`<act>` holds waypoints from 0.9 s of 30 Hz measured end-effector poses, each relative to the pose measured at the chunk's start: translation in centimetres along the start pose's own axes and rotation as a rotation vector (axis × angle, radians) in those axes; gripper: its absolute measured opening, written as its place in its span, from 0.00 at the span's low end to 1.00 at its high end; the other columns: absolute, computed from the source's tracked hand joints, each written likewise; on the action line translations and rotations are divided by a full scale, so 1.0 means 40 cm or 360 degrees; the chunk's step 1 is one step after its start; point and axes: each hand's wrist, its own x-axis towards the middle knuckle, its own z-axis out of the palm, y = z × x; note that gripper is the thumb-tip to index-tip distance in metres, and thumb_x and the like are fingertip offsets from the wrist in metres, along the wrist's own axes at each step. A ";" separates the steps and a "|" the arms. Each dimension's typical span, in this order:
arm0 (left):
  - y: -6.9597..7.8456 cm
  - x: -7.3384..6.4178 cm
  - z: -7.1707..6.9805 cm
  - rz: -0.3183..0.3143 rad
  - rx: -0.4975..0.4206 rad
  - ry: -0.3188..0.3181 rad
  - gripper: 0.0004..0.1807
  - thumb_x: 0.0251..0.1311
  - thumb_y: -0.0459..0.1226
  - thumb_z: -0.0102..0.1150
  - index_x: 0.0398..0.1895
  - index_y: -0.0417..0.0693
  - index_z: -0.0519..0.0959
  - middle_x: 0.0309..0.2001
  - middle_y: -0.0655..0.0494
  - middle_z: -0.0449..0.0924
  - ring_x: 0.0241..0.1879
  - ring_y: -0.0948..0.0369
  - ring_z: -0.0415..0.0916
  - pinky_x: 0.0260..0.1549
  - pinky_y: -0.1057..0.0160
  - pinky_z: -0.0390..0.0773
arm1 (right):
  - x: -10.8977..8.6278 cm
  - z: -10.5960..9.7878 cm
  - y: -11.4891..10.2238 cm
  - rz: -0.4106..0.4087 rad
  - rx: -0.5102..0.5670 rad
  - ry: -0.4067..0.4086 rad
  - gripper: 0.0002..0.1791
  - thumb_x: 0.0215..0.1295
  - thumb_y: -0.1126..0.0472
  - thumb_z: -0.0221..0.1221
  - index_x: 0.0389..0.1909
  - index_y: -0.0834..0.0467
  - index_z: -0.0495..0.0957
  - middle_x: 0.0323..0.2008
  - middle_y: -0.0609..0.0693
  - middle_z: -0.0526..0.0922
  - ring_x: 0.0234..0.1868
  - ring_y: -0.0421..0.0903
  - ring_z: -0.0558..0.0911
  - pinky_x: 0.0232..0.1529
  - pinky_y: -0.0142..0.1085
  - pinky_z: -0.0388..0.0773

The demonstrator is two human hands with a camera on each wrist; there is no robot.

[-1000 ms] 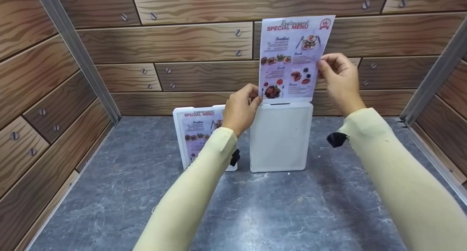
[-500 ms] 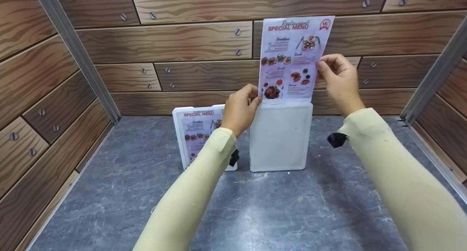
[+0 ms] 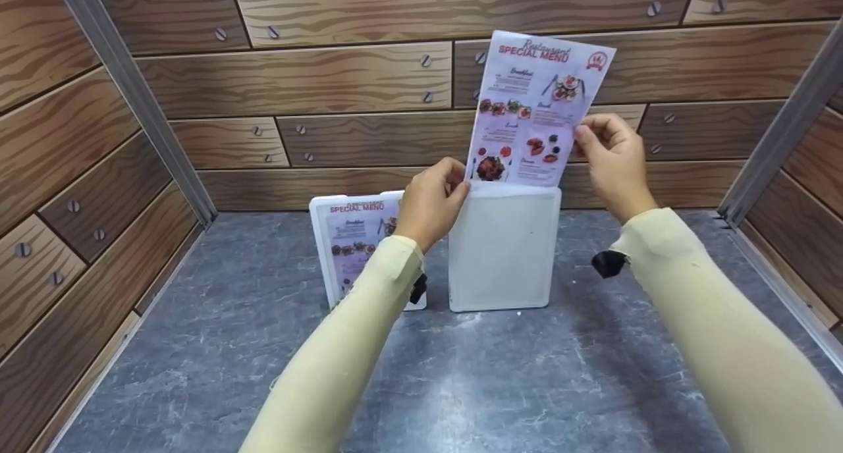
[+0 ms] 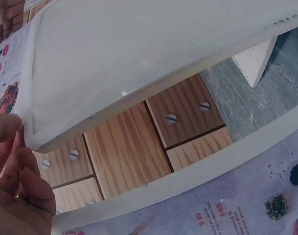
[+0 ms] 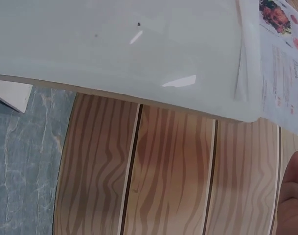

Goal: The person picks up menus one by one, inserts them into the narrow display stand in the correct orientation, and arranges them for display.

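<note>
A printed restaurant menu sheet (image 3: 540,110) stands above a white upright sign holder (image 3: 504,249), tilted to the right. Its lower edge meets the holder's top, and in the right wrist view a pale strip (image 5: 244,58) shows just inside the top edge. My left hand (image 3: 435,199) pinches the sheet's lower left corner, close against the holder's top left corner. With thumb and fingers, my right hand (image 3: 616,160) grips the sheet's right edge about midway up. Only part of the right hand (image 5: 293,196) enters the right wrist view.
A second white holder (image 3: 321,242) with a like menu in it stands to the left, partly behind my left arm. Both stand on a grey marbled tabletop (image 3: 461,387). Wood-patterned walls (image 3: 369,137) close off the back and sides.
The menu sheet's lower edge has come down over the dark slot at the holder's top. Its upper part now leans right, and my right hand has shifted slightly downward.
</note>
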 end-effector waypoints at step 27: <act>0.001 -0.011 -0.005 0.0099 0.0239 0.0269 0.10 0.73 0.44 0.60 0.39 0.49 0.86 0.36 0.56 0.83 0.39 0.58 0.77 0.42 0.59 0.77 | -0.054 -0.049 0.053 0.0186 -0.0314 -0.0186 0.05 0.75 0.68 0.55 0.38 0.67 0.74 0.31 0.45 0.81 0.35 0.39 0.81 0.43 0.28 0.80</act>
